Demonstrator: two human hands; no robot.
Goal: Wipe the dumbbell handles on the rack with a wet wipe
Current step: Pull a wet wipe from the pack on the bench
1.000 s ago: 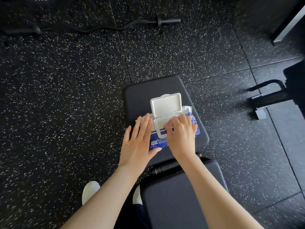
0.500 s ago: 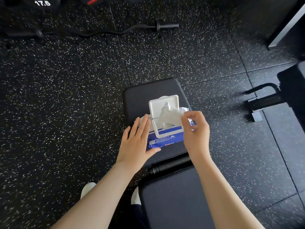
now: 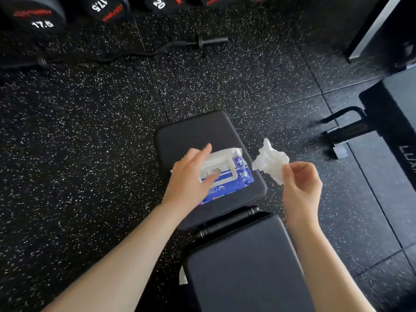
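A blue and white wet wipe pack point(image 3: 236, 176) lies on the black bench seat pad point(image 3: 193, 131). Its white flip lid lies down flat on the pack. My left hand point(image 3: 191, 179) rests over the pack's left side, fingers straight, the thumb on the lid. My right hand point(image 3: 301, 188) pinches a crumpled white wet wipe point(image 3: 271, 162) in the air to the right of the bench. Black dumbbell ends marked 17.5 point(image 3: 42, 19) and 20 point(image 3: 159, 3) show along the top edge; their handles are out of view.
A curl bar point(image 3: 202, 41) lies on the speckled rubber floor beyond the bench. The bench's back pad point(image 3: 243, 266) is near me. Another bench with a black foot point(image 3: 346, 129) stands at the right. My white shoe point(image 3: 182, 278) peeks out beside the pad.
My right hand pulled the wipe free of the pack and moved right. The lid, upright before, now lies flat under my left hand. The view tilted up, showing dumbbells.
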